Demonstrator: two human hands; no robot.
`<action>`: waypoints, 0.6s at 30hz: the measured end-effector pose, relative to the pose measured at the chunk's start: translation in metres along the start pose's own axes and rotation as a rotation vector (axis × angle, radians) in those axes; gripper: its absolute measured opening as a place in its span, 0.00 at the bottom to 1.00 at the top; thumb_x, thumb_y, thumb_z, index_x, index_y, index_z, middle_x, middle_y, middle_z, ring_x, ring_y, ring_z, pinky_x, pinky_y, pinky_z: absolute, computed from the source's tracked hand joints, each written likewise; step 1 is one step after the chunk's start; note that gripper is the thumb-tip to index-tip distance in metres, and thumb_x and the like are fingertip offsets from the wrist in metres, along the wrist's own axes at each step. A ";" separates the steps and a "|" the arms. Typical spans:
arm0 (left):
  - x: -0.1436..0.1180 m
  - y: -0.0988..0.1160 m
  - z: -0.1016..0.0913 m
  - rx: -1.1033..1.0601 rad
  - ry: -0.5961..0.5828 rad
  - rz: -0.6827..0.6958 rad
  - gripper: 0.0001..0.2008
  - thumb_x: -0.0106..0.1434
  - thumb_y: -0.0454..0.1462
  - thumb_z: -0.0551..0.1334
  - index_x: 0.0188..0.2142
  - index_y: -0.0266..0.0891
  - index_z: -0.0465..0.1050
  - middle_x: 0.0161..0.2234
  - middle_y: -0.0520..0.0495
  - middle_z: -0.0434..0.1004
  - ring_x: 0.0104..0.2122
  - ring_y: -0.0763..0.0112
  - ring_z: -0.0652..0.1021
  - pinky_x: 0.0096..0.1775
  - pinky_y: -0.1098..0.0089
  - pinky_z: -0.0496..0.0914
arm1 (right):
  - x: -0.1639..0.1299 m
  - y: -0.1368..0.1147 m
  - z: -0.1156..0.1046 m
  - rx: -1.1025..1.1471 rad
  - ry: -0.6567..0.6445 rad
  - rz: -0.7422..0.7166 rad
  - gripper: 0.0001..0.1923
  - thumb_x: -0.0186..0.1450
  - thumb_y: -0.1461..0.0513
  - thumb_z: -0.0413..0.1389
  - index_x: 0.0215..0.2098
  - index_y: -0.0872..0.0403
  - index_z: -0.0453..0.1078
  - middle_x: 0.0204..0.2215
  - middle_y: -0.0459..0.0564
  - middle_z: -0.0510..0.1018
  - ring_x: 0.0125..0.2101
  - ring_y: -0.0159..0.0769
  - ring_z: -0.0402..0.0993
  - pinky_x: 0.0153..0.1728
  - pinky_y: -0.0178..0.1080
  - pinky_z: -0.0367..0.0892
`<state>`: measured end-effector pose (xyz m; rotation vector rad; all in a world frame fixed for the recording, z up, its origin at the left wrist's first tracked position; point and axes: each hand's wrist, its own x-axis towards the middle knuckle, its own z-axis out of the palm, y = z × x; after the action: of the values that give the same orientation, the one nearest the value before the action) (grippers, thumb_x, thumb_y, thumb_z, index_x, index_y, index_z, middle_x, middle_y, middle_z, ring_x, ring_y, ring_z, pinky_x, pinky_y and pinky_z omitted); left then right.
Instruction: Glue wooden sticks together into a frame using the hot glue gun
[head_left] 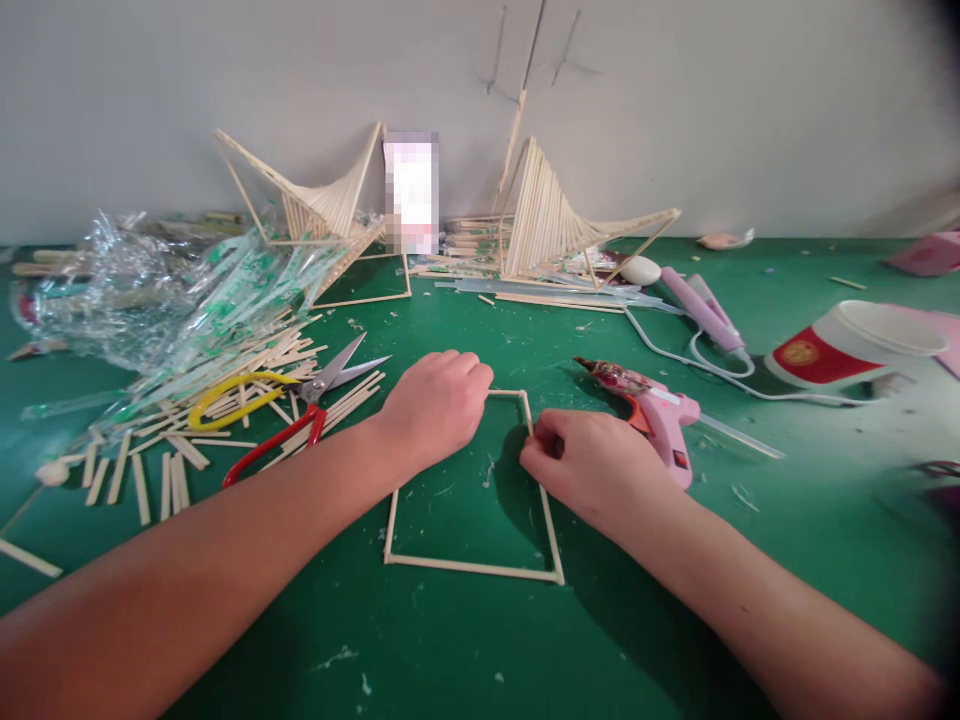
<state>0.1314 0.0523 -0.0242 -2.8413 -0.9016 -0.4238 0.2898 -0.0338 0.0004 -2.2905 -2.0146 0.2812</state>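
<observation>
A four-sided frame of thin wooden sticks point(472, 568) lies flat on the green tabletop before me. My left hand point(442, 405) is closed over its far left corner, hiding that corner and the fingertips. At the right side of the frame, my right hand point(592, 460) has its fingers curled in against the stick. A pink glue gun point(671, 415) lies just beyond my right hand, its dark nozzle pointing left and a clear glue stick poking out behind. Left of my left hand lie open scissors point(319, 385) with one yellow and one red handle.
Loose wooden sticks point(176, 485) and crumpled clear plastic packaging point(112, 290) spread over the left. Two curved stick models point(322, 205), point(551, 220) stand by the wall, with a blurred-out phone-like rectangle point(412, 190) between them. At right are a paper cup point(825, 345), a purple device point(701, 305) and a white cable point(675, 355).
</observation>
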 end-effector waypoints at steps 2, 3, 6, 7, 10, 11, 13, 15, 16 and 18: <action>0.000 0.000 0.000 -0.001 0.002 0.000 0.11 0.68 0.32 0.51 0.33 0.33 0.71 0.32 0.42 0.74 0.34 0.61 0.73 0.37 0.63 0.68 | 0.000 0.000 0.000 0.011 0.002 0.003 0.09 0.57 0.60 0.51 0.19 0.51 0.67 0.19 0.45 0.75 0.20 0.33 0.65 0.21 0.35 0.50; 0.000 0.000 0.000 -0.001 0.002 0.000 0.11 0.68 0.32 0.51 0.33 0.33 0.71 0.32 0.42 0.74 0.34 0.62 0.73 0.37 0.63 0.68 | 0.000 0.001 0.000 0.016 0.002 0.006 0.09 0.57 0.60 0.51 0.20 0.51 0.67 0.19 0.45 0.75 0.20 0.33 0.65 0.21 0.35 0.51; 0.000 0.000 0.000 -0.001 -0.001 0.002 0.11 0.68 0.32 0.52 0.33 0.33 0.71 0.33 0.42 0.74 0.34 0.62 0.73 0.37 0.63 0.68 | 0.000 0.002 0.001 0.023 0.003 0.016 0.09 0.57 0.60 0.51 0.20 0.51 0.67 0.18 0.45 0.75 0.20 0.33 0.65 0.21 0.36 0.51; 0.000 0.000 0.000 -0.001 -0.002 0.002 0.11 0.68 0.32 0.52 0.33 0.33 0.71 0.33 0.42 0.74 0.34 0.62 0.73 0.37 0.63 0.68 | 0.000 0.002 0.001 0.023 0.003 0.018 0.09 0.56 0.60 0.51 0.19 0.50 0.67 0.18 0.44 0.75 0.20 0.33 0.65 0.21 0.36 0.51; 0.000 0.000 0.000 0.001 -0.001 0.002 0.10 0.67 0.32 0.52 0.33 0.33 0.71 0.33 0.42 0.74 0.34 0.62 0.73 0.36 0.63 0.68 | 0.000 0.002 0.002 0.025 0.002 0.024 0.09 0.56 0.60 0.51 0.19 0.50 0.67 0.18 0.44 0.75 0.20 0.33 0.64 0.20 0.36 0.51; 0.000 0.000 0.000 0.002 -0.001 0.002 0.10 0.67 0.32 0.52 0.33 0.33 0.71 0.33 0.42 0.74 0.34 0.62 0.73 0.36 0.63 0.67 | 0.000 0.002 0.002 0.026 0.002 0.025 0.09 0.56 0.60 0.51 0.19 0.50 0.66 0.18 0.44 0.75 0.20 0.33 0.64 0.20 0.36 0.51; -0.001 0.000 0.000 0.004 0.001 0.004 0.10 0.67 0.32 0.52 0.33 0.33 0.71 0.33 0.42 0.74 0.34 0.62 0.73 0.36 0.64 0.67 | 0.000 0.002 0.001 0.027 0.002 0.025 0.09 0.56 0.60 0.51 0.19 0.50 0.66 0.18 0.44 0.75 0.20 0.33 0.65 0.20 0.36 0.51; -0.001 0.000 0.000 0.008 0.003 0.005 0.10 0.67 0.32 0.52 0.33 0.33 0.71 0.33 0.42 0.74 0.34 0.63 0.73 0.36 0.64 0.67 | -0.001 0.002 0.001 0.029 0.002 0.017 0.09 0.56 0.60 0.51 0.19 0.50 0.66 0.18 0.44 0.75 0.20 0.33 0.65 0.20 0.36 0.51; -0.001 0.000 0.000 0.010 0.004 0.006 0.10 0.67 0.32 0.52 0.33 0.33 0.71 0.33 0.42 0.73 0.34 0.63 0.73 0.36 0.64 0.67 | -0.001 0.002 0.001 0.030 0.003 0.012 0.09 0.56 0.60 0.51 0.19 0.50 0.66 0.18 0.44 0.75 0.20 0.33 0.65 0.21 0.36 0.51; -0.001 0.000 0.000 0.014 0.004 0.010 0.10 0.67 0.32 0.52 0.32 0.33 0.71 0.32 0.42 0.73 0.34 0.63 0.73 0.35 0.64 0.67 | -0.002 0.002 0.001 0.030 0.006 0.003 0.09 0.57 0.60 0.51 0.19 0.51 0.66 0.18 0.44 0.75 0.20 0.33 0.64 0.21 0.35 0.51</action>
<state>0.1308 0.0514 -0.0244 -2.8302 -0.8863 -0.4203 0.2912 -0.0359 -0.0006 -2.2741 -1.9909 0.3026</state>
